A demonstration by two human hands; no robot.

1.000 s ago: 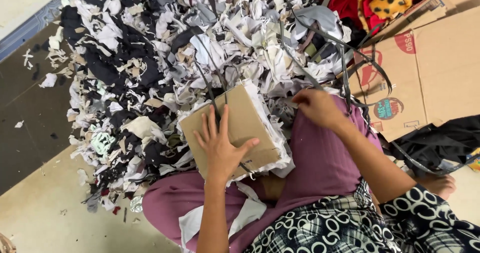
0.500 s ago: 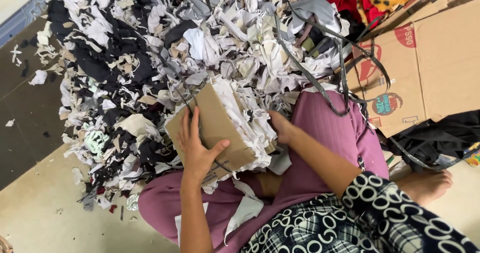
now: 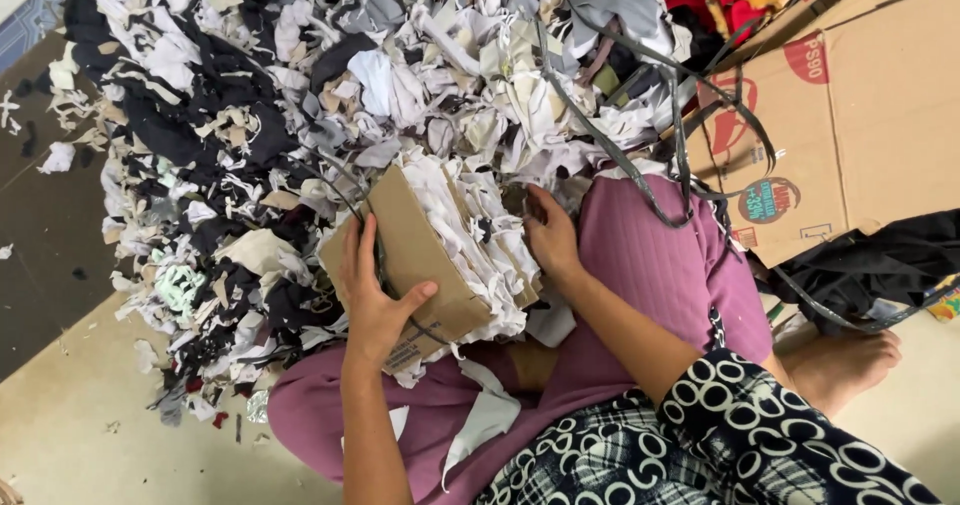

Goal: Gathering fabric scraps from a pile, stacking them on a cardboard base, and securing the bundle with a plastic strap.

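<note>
On the lap: cardboard-backed stack of white scraps (image 3: 455, 255), tipped on edge against the purple trousers (image 3: 650, 265), so it stays squared
left hand (image 3: 375, 300): fingers gripping the cardboard
right hand (image 3: 550, 240): flat, pressing scraps
behind: rag pile (image 3: 300, 85)

trousers (image 3: 660, 265): mauve, ribbed | top (image 3: 760, 435): blk/wht ring print (plaid panel too) | feet bare
</note>
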